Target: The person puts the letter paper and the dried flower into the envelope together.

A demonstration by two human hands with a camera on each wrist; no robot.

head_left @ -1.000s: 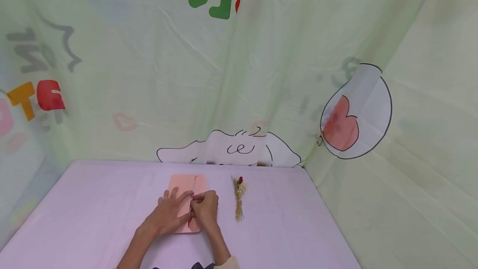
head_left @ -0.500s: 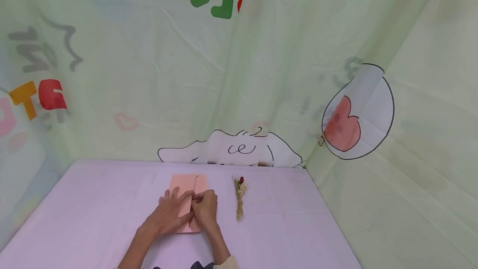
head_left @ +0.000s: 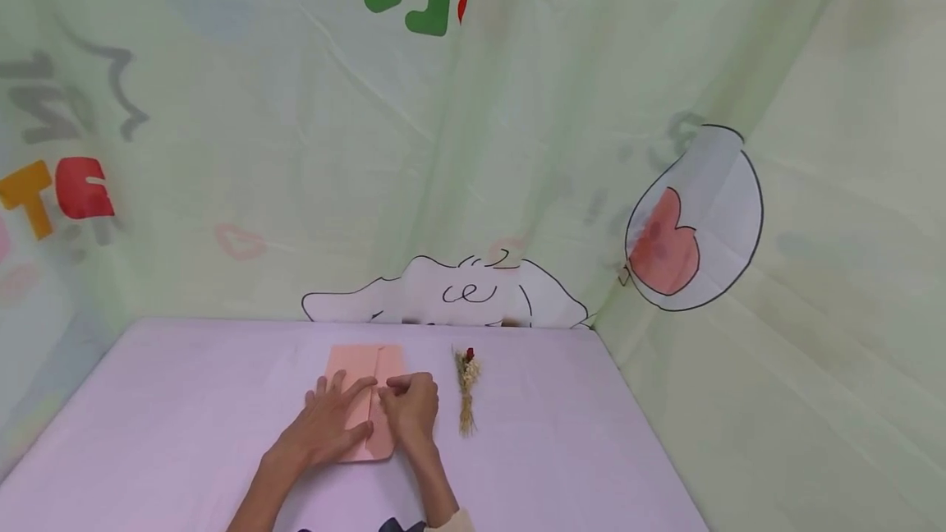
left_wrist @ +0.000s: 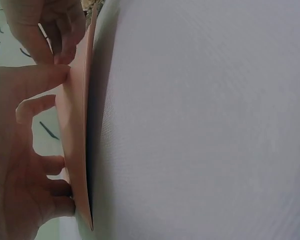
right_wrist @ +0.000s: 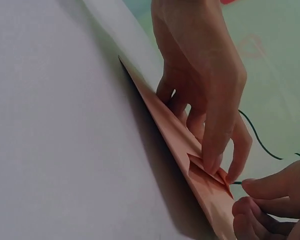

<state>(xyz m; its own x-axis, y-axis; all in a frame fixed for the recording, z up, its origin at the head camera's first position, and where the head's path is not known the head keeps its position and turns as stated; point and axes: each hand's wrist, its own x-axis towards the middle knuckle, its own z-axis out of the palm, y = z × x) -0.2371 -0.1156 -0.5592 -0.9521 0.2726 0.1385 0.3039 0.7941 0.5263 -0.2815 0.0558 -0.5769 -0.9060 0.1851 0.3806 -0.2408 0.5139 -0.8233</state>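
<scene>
Two hands: one left hand [head_left: 323, 425] and one right hand [head_left: 415, 410]. The left hand has one thumb [head_left: 358, 433] and four fingers [head_left: 361, 387] showing. One pink envelope [head_left: 360, 360]. One bunch of dried flowers [head_left: 466, 392], with one red bloom [head_left: 470, 353] showing; its stems are too fine to count. One desk [head_left: 199, 401]. One pale sleeve [head_left: 456, 521]. On the cloth [head_left: 296, 146]: one balloon picture [head_left: 723, 224] bearing one red shape [head_left: 665, 253], one cartoon [head_left: 480, 302], one orange letter [head_left: 31, 197] and one red letter [head_left: 81, 187].

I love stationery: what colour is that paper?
The paper is salmon pink, clearest in the head view.
</scene>
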